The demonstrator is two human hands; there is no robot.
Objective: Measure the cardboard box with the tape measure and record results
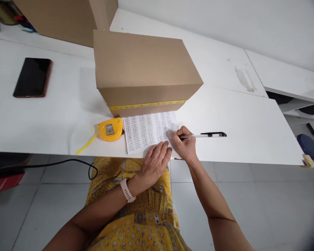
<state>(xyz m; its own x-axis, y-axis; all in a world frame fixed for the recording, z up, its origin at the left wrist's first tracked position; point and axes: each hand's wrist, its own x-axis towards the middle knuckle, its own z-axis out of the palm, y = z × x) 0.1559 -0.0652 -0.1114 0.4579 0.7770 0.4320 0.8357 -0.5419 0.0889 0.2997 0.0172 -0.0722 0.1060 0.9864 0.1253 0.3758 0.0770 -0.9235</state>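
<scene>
My right hand (185,143) is closed round a pen (209,135) with a clear barrel and black cap end. Its tip meets the right side of a sheet of paper (146,132) covered in columns of small handwriting. My left hand (157,160) lies flat with fingers stretched out, resting on the paper's lower edge. Left of the sheet sits a yellow tape measure (110,129), a short length of its blade pulled out towards the table's front edge. Just behind the paper stands a cardboard box (146,62) with a yellow strip along its lower side.
A black phone (33,77) lies on the white table (240,129) at the left. Behind it stands a larger cardboard box (65,21). A black cable (68,161) hangs below the front edge. Shelves (303,106) are at the far right.
</scene>
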